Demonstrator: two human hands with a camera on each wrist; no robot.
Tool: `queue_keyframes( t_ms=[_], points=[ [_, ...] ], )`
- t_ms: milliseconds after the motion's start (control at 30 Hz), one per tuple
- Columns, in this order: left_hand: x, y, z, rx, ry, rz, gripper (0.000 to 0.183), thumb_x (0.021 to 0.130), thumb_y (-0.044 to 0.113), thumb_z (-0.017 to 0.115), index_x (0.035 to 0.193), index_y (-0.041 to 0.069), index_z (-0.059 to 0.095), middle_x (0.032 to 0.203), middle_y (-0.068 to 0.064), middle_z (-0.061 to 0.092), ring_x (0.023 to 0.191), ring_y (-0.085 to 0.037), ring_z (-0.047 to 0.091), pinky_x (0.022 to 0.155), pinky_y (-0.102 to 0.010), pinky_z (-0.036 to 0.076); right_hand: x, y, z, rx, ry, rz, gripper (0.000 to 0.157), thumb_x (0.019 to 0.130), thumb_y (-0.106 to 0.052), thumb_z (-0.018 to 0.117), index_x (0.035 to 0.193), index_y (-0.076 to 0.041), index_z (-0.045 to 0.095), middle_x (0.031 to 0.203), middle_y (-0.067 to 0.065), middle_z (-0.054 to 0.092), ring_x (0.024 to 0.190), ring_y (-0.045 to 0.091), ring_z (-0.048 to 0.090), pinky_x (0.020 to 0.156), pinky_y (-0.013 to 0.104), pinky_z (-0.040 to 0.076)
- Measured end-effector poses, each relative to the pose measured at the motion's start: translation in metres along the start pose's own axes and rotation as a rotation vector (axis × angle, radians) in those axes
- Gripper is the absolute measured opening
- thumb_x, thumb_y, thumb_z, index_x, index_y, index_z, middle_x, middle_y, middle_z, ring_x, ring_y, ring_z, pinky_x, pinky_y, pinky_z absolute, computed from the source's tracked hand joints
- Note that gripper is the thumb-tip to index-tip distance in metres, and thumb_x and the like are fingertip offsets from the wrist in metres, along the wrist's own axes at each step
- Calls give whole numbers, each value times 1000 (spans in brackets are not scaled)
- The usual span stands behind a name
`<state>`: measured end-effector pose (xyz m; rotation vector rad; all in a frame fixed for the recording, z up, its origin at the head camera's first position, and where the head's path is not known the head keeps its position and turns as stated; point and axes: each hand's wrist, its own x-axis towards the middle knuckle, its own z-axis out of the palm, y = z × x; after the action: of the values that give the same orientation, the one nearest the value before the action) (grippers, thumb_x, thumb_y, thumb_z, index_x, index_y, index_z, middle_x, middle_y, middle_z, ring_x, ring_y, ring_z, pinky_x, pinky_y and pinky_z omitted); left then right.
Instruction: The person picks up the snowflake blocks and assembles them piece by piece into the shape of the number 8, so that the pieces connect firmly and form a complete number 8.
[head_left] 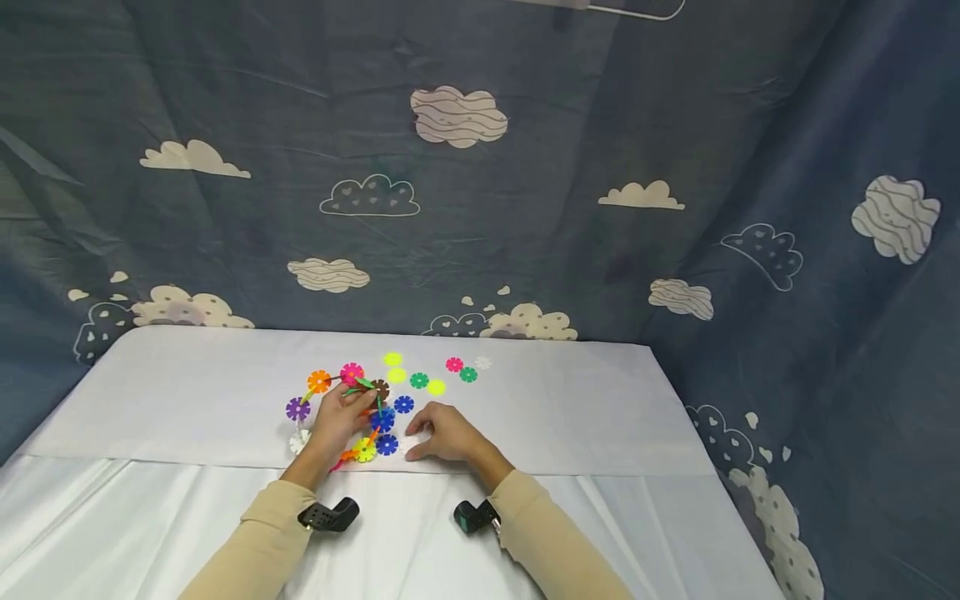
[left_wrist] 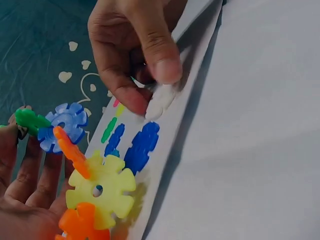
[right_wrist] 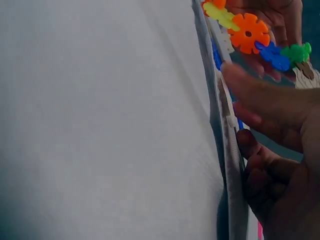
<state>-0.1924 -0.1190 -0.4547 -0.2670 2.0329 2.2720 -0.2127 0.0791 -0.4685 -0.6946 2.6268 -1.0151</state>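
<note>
My left hand (head_left: 358, 406) holds a ring of joined snowflake discs (head_left: 318, 381) in orange, pink, purple, white and yellow just above the white table cloth (head_left: 570, 400). In the left wrist view the ring's yellow disc (left_wrist: 100, 187) and blue disc (left_wrist: 65, 125) lie against my left fingers (left_wrist: 30, 170). My right hand (head_left: 415, 442) is close to its right, and thumb and forefinger pinch a loose white disc (left_wrist: 161, 99) on the cloth. The right wrist view shows the ring's orange disc (right_wrist: 248, 32) just beyond my right fingers (right_wrist: 265, 97).
Loose discs lie behind the hands: yellow (head_left: 393, 359), green (head_left: 419, 381), pink (head_left: 453, 364), white (head_left: 483, 363) and blue (head_left: 403, 404). Another blue disc (head_left: 386, 444) lies between the hands. A dark cloud-print curtain (head_left: 450, 167) hangs behind and right of the table.
</note>
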Motion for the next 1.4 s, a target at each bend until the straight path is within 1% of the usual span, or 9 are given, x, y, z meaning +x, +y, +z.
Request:
queue_keyframes(
  t_ms=[100, 267, 467, 533, 600, 767, 1000, 1233, 1400],
  points=[
    [0, 0, 0, 3, -18, 8, 36, 101, 13, 52, 129, -7, 43, 129, -28, 55, 84, -3, 65, 77, -21, 55, 1, -1, -2, -39, -32, -12, 23, 71, -19, 87, 86, -14, 70, 78, -8, 56, 72, 8, 46, 66, 20, 40],
    [1, -1, -3, -20, -33, 17, 33, 101, 11, 50, 128, -7, 42, 125, -26, 59, 83, -7, 68, 77, -24, 56, 3, 2, -3, 70, 15, -36, 24, 70, -8, 86, 83, -9, 67, 71, -5, 56, 63, 7, 47, 58, 19, 41],
    [1, -3, -7, -23, -33, 6, 35, 100, 13, 52, 128, -6, 42, 122, -22, 62, 83, -9, 69, 76, -24, 56, 13, 6, -12, 448, 25, -17, 13, 79, 4, 74, 92, 5, 69, 72, 3, 63, 55, 10, 58, 52, 24, 52],
    [0, -3, -7, -16, -27, 19, 34, 100, 13, 53, 127, -6, 43, 121, -21, 62, 83, -8, 68, 76, -24, 56, 20, 3, -19, 568, 48, -44, 14, 84, 4, 70, 97, 9, 68, 77, 11, 66, 58, 14, 61, 56, 29, 55],
    [1, -4, -6, -9, -23, 33, 32, 100, 13, 54, 124, -7, 46, 116, -18, 65, 82, -8, 67, 75, -24, 56, 28, -4, -27, 625, 74, -91, 16, 88, 1, 66, 101, 11, 67, 83, 16, 68, 64, 15, 62, 63, 32, 57],
    [2, -5, -5, -6, 3, 47, 26, 99, 11, 54, 116, -7, 50, 101, -6, 68, 79, -7, 66, 72, -22, 56, 49, -30, -43, 574, 55, -190, 22, 95, -9, 60, 105, 10, 64, 91, 21, 67, 76, 20, 63, 78, 37, 56],
    [1, -6, -1, 19, 13, 56, 23, 99, 10, 54, 115, -6, 50, 100, -7, 68, 79, -7, 65, 73, -22, 55, 46, -67, -55, 476, -24, -209, 19, 97, -3, 55, 103, 14, 61, 96, 30, 62, 85, 38, 61, 87, 52, 51],
    [2, -8, -1, -5, 17, 65, 20, 98, 7, 54, 113, -6, 51, 99, -6, 68, 80, -6, 64, 76, -22, 55, 65, -52, -40, 370, -10, -245, 14, 94, -4, 61, 100, 8, 64, 92, 15, 65, 76, 11, 58, 75, 21, 53],
    [2, -9, -1, -8, 34, 64, 21, 98, 7, 56, 112, -8, 52, 96, -5, 68, 79, -6, 64, 75, -21, 55, 66, -53, -38, 361, 7, -211, 17, 91, -7, 66, 103, 6, 67, 97, 15, 68, 81, 11, 63, 77, 23, 54]
  ],
)
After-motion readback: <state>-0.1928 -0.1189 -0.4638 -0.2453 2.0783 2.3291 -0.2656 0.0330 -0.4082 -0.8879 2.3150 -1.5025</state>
